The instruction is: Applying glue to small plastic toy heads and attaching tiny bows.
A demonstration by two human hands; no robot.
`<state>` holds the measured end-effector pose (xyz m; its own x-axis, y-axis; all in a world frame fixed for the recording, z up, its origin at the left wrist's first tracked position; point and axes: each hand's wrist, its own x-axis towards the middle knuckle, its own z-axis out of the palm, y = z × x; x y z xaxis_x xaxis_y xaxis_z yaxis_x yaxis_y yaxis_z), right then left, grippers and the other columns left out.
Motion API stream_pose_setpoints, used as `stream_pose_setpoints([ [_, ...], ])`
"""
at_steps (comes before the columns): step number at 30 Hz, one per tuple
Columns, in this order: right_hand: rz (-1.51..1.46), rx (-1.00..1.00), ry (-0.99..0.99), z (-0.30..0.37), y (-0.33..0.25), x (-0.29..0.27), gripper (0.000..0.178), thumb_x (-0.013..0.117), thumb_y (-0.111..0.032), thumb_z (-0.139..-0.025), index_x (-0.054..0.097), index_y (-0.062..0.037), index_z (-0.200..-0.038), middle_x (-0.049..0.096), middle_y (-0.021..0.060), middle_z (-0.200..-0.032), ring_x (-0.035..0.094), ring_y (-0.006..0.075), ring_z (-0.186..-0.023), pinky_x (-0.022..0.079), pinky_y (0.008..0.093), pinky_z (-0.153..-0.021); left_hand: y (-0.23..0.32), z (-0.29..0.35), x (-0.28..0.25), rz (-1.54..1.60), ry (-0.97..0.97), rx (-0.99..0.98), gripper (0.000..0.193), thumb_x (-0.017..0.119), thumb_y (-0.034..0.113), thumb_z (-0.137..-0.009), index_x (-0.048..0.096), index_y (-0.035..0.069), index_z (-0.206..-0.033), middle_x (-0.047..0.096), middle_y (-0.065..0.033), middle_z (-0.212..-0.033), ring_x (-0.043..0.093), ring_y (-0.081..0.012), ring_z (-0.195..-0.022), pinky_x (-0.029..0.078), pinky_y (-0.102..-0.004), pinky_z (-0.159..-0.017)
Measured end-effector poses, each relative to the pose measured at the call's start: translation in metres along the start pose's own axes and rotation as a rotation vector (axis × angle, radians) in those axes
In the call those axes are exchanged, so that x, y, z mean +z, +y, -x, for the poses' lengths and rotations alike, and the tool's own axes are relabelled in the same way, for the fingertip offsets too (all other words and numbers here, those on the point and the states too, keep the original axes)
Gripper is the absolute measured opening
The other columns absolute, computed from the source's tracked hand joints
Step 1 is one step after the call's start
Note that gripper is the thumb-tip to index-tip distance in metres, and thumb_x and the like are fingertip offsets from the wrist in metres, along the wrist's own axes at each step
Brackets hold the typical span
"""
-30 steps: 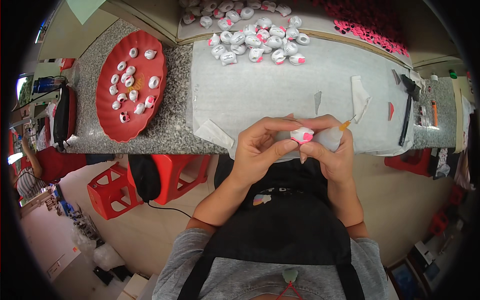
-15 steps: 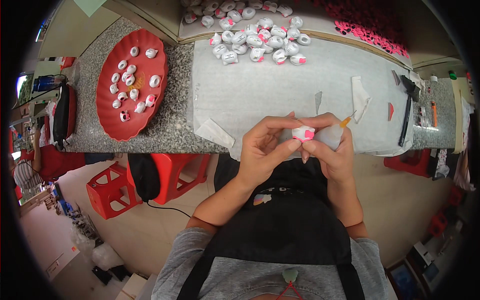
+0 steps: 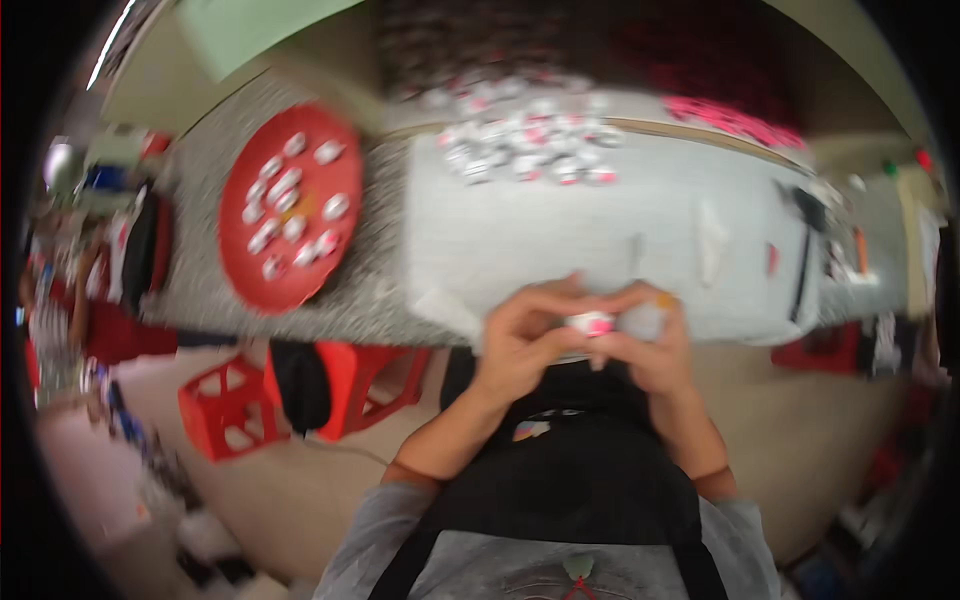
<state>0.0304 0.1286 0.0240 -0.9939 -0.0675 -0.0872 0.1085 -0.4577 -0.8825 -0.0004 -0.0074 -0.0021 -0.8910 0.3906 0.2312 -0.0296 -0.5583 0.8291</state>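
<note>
The picture is smeared by motion. Near the front edge of the counter, my two hands meet around a small white figurine piece (image 3: 592, 323) with a pink patch on it. My left hand (image 3: 518, 338) pinches it from the left between thumb and fingers. My right hand (image 3: 655, 355) steadies its other side with thumb and fingertips. Tucked in the same right hand is a translucent squeeze bottle (image 3: 643, 322) with an orange tip (image 3: 664, 300); its thin needle is lost in the blur. The fingers hide much of the piece.
A white sheet (image 3: 500, 240) covers the counter. Behind lie a pile of white pieces (image 3: 530, 140) and many pink bits (image 3: 735, 120). A red scalloped tray (image 3: 230, 230) holds several pieces at left. A black slim tool (image 3: 802, 275) lies right; red stools (image 3: 225, 405) stand below left.
The whole view has shifted, so the counter and hands appear lower and blurred. Both hands keep the same hold on the white piece, and the bottle stays in the right hand.
</note>
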Motion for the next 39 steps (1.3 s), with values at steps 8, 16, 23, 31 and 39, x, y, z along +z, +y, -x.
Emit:
stream_pose_setpoints([
  [8, 0.294, -0.149, 0.335, 0.004, -0.044, -0.049, 0.027, 0.053, -0.001, -0.071, 0.048, 0.0025, -0.097, 0.057, 0.0092, -0.077, 0.048, 0.0085, -0.056, 0.040, 0.0194, -0.050, 0.056, -0.030, -0.056, -1.025, 0.327, 0.425, 0.015, 0.044, -0.005, -0.076, 0.047, -0.005, -0.091, 0.052, -0.0143, -0.089, 0.051, -0.0210, -0.083, 0.040, -0.0289, -0.077],
  [16, 0.752, -0.512, 1.170, 0.080, -0.105, -0.237, 0.016, 0.058, -0.006, -0.069, 0.055, -0.0009, -0.084, 0.055, 0.0014, -0.072, 0.044, 0.0047, -0.051, 0.035, 0.0181, -0.045, 0.117, -0.051, -0.129, -1.733, 0.380, 0.263, 0.035, 0.049, 0.009, -0.079, 0.041, -0.001, -0.111, 0.047, -0.0128, -0.110, 0.043, -0.0238, -0.101, 0.032, -0.0308, -0.085],
  [23, 1.611, -0.438, 1.173, 0.057, -0.088, -0.247, 0.028, 0.061, -0.008, -0.066, 0.051, -0.0037, -0.092, 0.055, 0.0171, -0.082, 0.053, 0.0320, -0.078, 0.040, 0.0328, -0.067, 0.071, -0.051, -0.031, -1.515, 0.125, 0.345, 0.035, 0.051, 0.001, -0.071, 0.046, -0.001, -0.106, 0.047, -0.0121, -0.109, 0.038, -0.0270, -0.107, 0.026, -0.0350, -0.090],
  [31, 1.111, -0.503, 0.996, 0.052, -0.096, -0.174, 0.027, 0.059, 0.001, -0.066, 0.050, 0.0007, -0.091, 0.053, 0.0044, -0.086, 0.048, 0.0097, -0.069, 0.038, 0.0237, -0.072, 0.004, -0.044, 0.035, -0.487, -0.094, -0.031, 0.028, 0.052, 0.000, -0.071, 0.049, -0.002, -0.100, 0.051, -0.0139, -0.101, 0.048, -0.0214, -0.095, 0.036, -0.0309, -0.082],
  [39, 0.773, -0.349, 0.105, -0.023, -0.044, -0.036, 0.028, 0.063, 0.001, -0.061, 0.051, -0.0026, -0.086, 0.057, 0.0068, -0.086, 0.054, 0.0127, -0.075, 0.041, 0.0226, -0.066, -0.012, -0.048, 0.032, -0.018, -0.010, -0.256, 0.027, 0.048, 0.004, -0.078, 0.046, -0.001, -0.105, 0.050, -0.0119, -0.102, 0.050, -0.0141, -0.089, 0.042, -0.0248, -0.075],
])
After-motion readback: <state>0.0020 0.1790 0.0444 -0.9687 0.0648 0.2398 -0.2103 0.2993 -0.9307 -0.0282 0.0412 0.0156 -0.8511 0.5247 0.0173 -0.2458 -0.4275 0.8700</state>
